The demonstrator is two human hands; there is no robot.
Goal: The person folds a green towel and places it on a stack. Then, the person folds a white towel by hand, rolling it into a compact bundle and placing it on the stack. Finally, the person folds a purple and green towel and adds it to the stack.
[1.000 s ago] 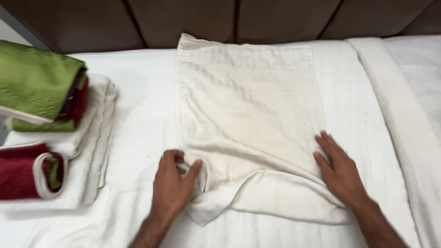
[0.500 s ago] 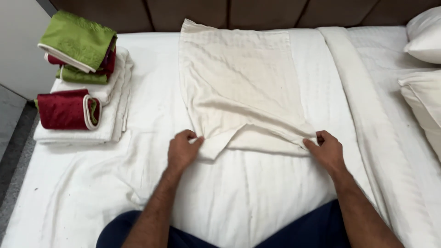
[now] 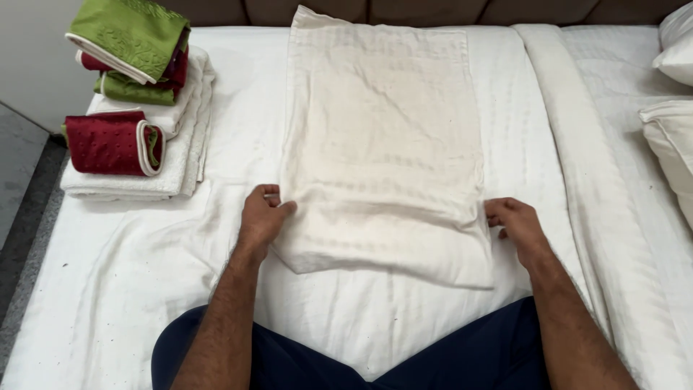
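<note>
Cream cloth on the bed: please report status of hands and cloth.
Left hand and right hand grip the cream cloth at its side edges. Cloth flat, near end folded. Towel stack far left, apart.

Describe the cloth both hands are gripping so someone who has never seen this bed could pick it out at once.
On the white bed, look to the middle, between the towel stack and the pillows. The cream cloth lies there flat, its near end doubled over, with the left hand and right hand pinching the fold's ends. It alone is off-white and spread out; its neighbours are folded green, red or white.
</note>
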